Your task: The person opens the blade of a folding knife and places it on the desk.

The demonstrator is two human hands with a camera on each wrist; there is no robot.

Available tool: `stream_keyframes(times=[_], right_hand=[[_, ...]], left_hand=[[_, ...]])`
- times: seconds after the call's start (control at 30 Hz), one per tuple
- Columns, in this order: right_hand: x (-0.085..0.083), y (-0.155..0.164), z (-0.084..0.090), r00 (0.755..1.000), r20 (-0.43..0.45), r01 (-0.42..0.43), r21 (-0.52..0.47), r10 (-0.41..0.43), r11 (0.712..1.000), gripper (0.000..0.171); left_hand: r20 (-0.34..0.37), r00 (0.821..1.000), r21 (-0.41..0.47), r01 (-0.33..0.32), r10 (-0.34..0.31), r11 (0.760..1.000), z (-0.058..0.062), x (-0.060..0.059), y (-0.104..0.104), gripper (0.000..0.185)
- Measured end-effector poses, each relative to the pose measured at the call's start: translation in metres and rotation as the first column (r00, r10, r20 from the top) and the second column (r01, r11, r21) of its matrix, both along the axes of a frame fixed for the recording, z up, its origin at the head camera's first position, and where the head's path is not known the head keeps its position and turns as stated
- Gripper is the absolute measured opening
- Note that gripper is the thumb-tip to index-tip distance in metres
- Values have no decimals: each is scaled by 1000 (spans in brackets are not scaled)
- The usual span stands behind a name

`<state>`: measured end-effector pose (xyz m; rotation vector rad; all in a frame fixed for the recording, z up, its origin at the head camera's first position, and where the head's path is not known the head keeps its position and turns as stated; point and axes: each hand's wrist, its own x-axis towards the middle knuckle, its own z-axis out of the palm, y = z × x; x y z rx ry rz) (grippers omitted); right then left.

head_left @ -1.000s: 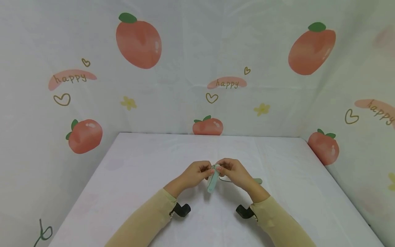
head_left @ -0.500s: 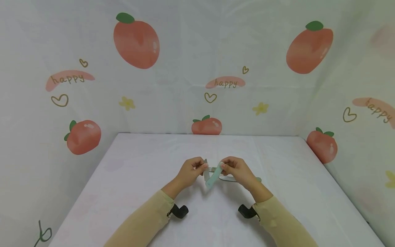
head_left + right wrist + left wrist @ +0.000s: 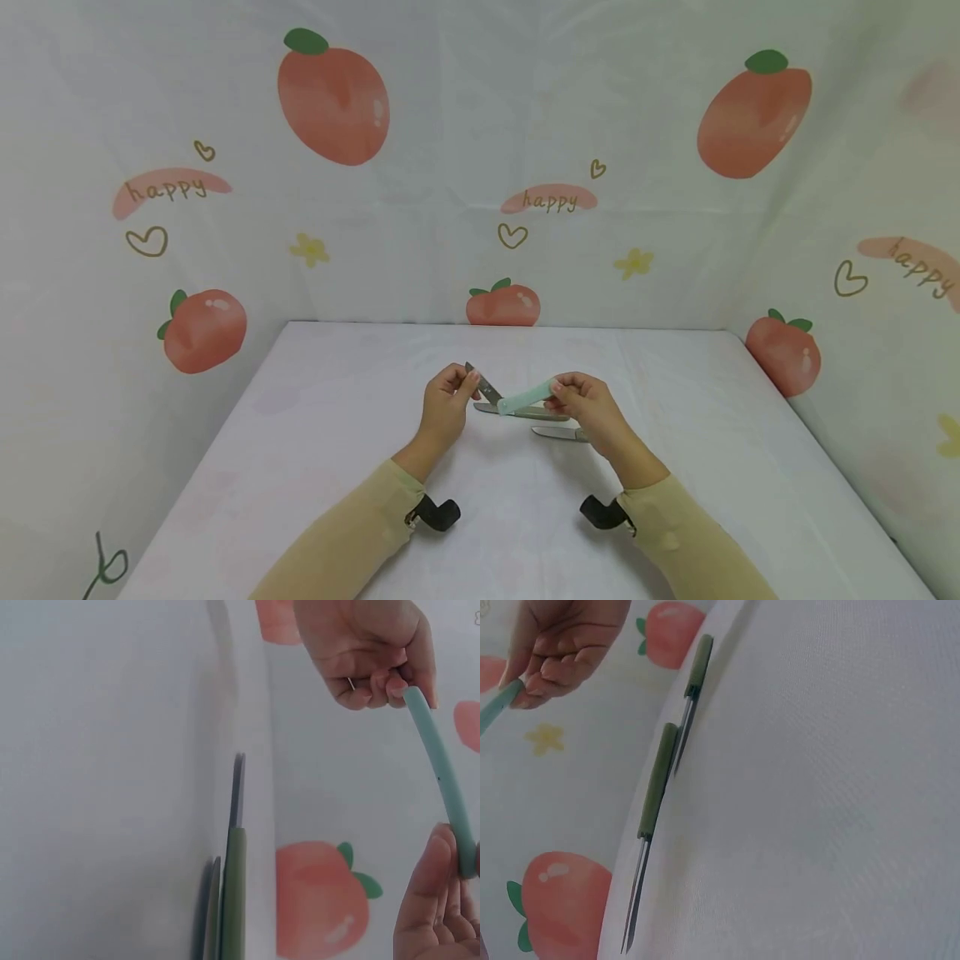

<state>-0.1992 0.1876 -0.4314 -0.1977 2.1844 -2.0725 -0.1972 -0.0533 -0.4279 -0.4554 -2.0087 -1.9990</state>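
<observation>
A folding knife with a mint-green handle [image 3: 528,398] hangs between my two hands above the table. Its grey blade [image 3: 483,385] stands out from the pivot at a wide angle. My left hand [image 3: 445,408] pinches the blade between thumb and fingers; in the left wrist view that hand is out of frame. Around the handle's far end, my right hand [image 3: 596,410] closes its thumb and fingers. The right wrist view shows the handle [image 3: 441,776] running from the right hand at lower right up toward the left hand [image 3: 371,652].
Two green-handled knives lie on the white table [image 3: 360,467]. One knife [image 3: 658,780] is just behind the folding knife; the other knife [image 3: 555,433] lies nearer, partly hidden by my right hand. A fruit-printed cloth [image 3: 420,167] hangs behind the table.
The blade has swung from nearly folded against the handle to wide apart. My hands have moved apart and slightly up, uncovering the rear knife on the table.
</observation>
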Motion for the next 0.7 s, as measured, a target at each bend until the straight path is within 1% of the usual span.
stream_keyframes(times=[0.13,0.3,0.43,0.5,0.57,0.7], right_hand=[[0,-3,-1,999,21,38,-53,-37,998,22],[1,-6,-1,996,37,88,-106,-84,990,24],[1,-9,1,993,30,115,-128,-112,985,28],[1,-9,2,992,27,128,-134,-125,983,28],[0,-8,2,992,23,128,-130,-126,983,28],[-3,-3,2,995,19,96,-110,-94,989,27]], left_hand=[[21,999,77,-40,39,996,0,3,3,19],[80,994,153,-92,80,984,-1,4,8,20],[99,991,201,-107,89,974,0,4,10,20],[93,993,199,-95,77,975,2,4,11,19],[83,994,173,-81,67,982,3,4,10,18],[83,996,70,-49,43,996,5,5,5,15]])
